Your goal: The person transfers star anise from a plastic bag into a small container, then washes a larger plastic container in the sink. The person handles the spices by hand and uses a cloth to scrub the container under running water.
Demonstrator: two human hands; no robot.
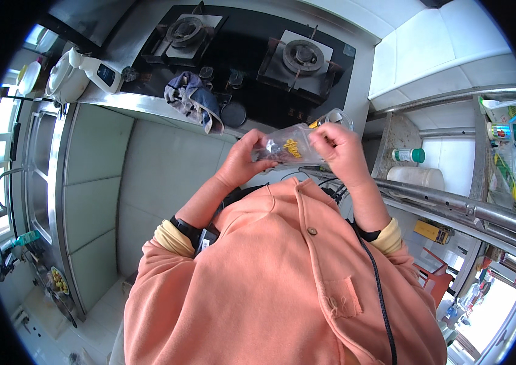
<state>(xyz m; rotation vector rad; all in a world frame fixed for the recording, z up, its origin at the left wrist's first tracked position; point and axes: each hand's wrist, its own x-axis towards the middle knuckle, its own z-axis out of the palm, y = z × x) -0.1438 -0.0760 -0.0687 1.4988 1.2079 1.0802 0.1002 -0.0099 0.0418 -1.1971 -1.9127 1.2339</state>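
Observation:
Between my hands is a clear plastic bag (280, 148) with yellow print and dark contents that I cannot make out. My left hand (248, 153) grips its left end, thumb below and fingers above. At its upper right end my right hand (337, 146) is closed on the bag's edge and slightly blurred. Just behind the right hand stands a clear round container (341, 117), partly hidden. A crumpled blue and grey cloth (194, 100) hangs over the counter's front edge, beside a round black lid or dish (233, 114).
Ahead lies a black gas hob (244, 50) with two burners. A white bottle (100, 73) and a white pot (67, 82) stand at the left. To the right, a metal-railed rack (449, 200) holds a green-capped jar (407, 155) and packets. A sink (43, 173) is far left.

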